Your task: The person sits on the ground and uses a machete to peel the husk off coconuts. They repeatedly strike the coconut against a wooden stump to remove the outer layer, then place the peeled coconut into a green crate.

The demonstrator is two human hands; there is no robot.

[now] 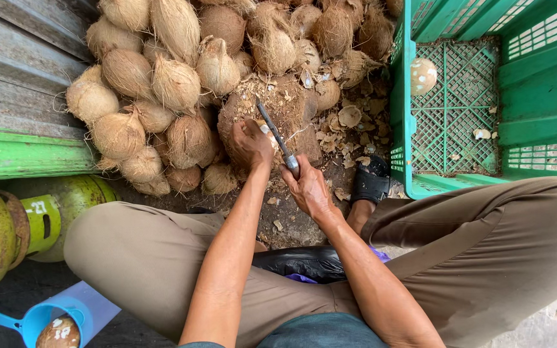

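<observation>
Head view, looking down: the left hand (251, 143) is cupped over a small coconut (267, 133) resting on a wooden stump (285, 106); its fingers are curled together round the nut, thumb side toward the blade, so only a pale sliver of the nut shows just right of the knuckles. The right hand (309, 188) is closed in a fist round the handle of a knife (277, 138), fingers wrapped tight, w/ the metal collar of the handle poking out just above the thumb. The blade runs up & left from that fist, passing right beside the left-hand fingers and touching or nearly touching the nut; can't tell which. Beyond both sets of fingertips, past the stump, sits a pile of husked coconuts (162, 84), brown & fibrous, heaped vs. a grey corrugated sheet (14, 58). Right of the right hand's knuckles, near, is a black sandal (370, 183) on chip-strewn ground, & further right a green plastic crate (536, 77) w/ one peeled pale coconut (423, 76) in its far left corner. Well left of the left wrist lie green gas cylinders (8, 225); nearer the person than those, a blue scoop (40, 319) holding a brown coconut piece. Tan trousers (136, 258) frame both forearms.
</observation>
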